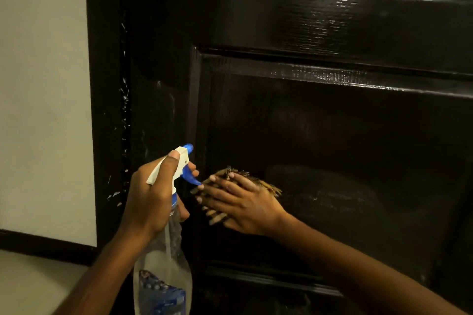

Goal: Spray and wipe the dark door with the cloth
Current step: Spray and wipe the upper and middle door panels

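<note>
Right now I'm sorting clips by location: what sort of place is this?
Probably a room or hallway indoors, perhaps a home: a glossy dark panelled door, a plain pale painted wall with a dark skirting board, and a pale floor.

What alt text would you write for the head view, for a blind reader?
A right hand presses a striped cloth flat against the lower panel of a glossy dark door. The left hand grips a clear spray bottle with a blue trigger, nozzle toward the door.
</note>
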